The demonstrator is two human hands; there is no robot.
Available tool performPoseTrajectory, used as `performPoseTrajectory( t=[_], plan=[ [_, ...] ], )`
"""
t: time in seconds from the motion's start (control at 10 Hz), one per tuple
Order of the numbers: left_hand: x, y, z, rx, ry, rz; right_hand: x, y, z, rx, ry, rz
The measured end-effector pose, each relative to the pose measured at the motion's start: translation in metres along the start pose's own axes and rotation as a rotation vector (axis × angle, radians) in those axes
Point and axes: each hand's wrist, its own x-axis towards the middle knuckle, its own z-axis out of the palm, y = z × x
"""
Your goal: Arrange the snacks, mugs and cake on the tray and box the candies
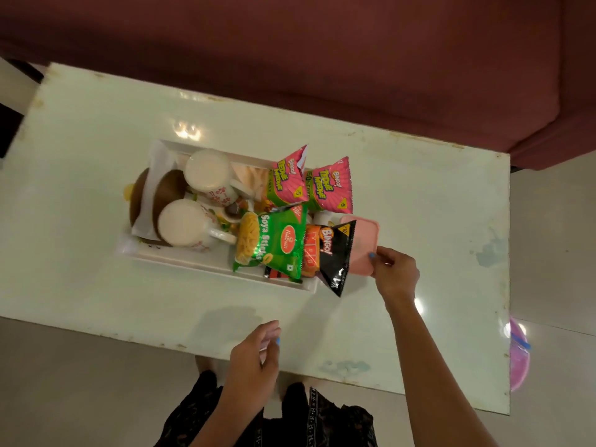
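While the right hand (pixel 395 275) pinches the near right corner of the pink box (pixel 362 245) between thumb and fingers, the box lies flat at the right end of the tray (pixel 180 261), partly hidden under the black packet (pixel 337 256). From the grip the box runs up and to the left, toward the two pink packets (pixel 329 185). Whether it rests on the tray's rim or on the table (pixel 96 285) cannot be told.

The left hand (pixel 254 356) hangs over the table's near edge, fingers loosely curled and holding nothing, well apart from the tray.

The black packet is triangular, with its point aimed toward the near edge and overhanging the tray rim. Beside it on the left lies a green packet (pixel 274 243), its long axis running from the tray's far side to its near side, over an orange packet (pixel 311 253). The two pink packets stand tilted at the tray's far right.

Two white mugs (pixel 206 175) lie on their sides in the left half of the tray, bases facing the camera, handles pointing right. Brown cake pieces (pixel 167 191) sit at the tray's left end, wrapped partly in white paper.

The tray's long axis runs left to right across the pale table.
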Motion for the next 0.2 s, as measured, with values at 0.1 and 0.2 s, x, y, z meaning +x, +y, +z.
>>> performPoseTrajectory(
  t=[0.1, 0.2],
  plan=[
    [0.003, -0.003, -0.028, 0.015, -0.014, 0.001, -0.011, -0.004, 0.0, 0.016, 0.001, -0.006],
    [0.005, -0.012, -0.065, 0.13, -0.026, 0.023, -0.047, 0.007, -0.006, -0.017, 0.149, 0.089]
  ],
)
